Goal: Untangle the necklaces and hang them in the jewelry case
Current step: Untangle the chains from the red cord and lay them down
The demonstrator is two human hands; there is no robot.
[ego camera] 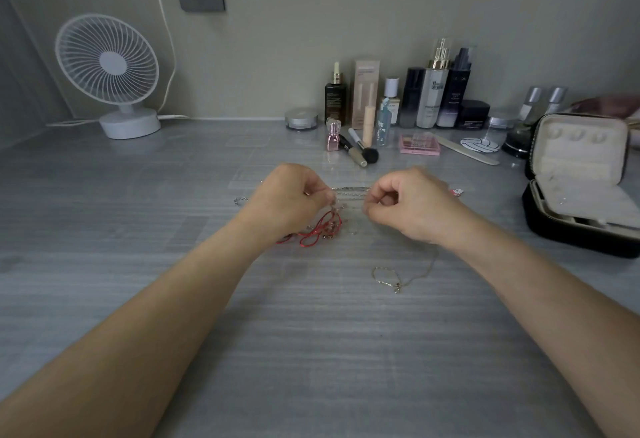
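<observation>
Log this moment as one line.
step: untangling | left hand: pinches silver chains | right hand: pinches silver chains | red cord: tangled by left hand | jewelry case: open

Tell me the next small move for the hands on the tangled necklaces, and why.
Probably ease the thin silver chain gently apart: left hand and right hand each pinch it, and the looped red cord necklace lies bunched beside the left hand. The open black jewelry case waits at right.
</observation>
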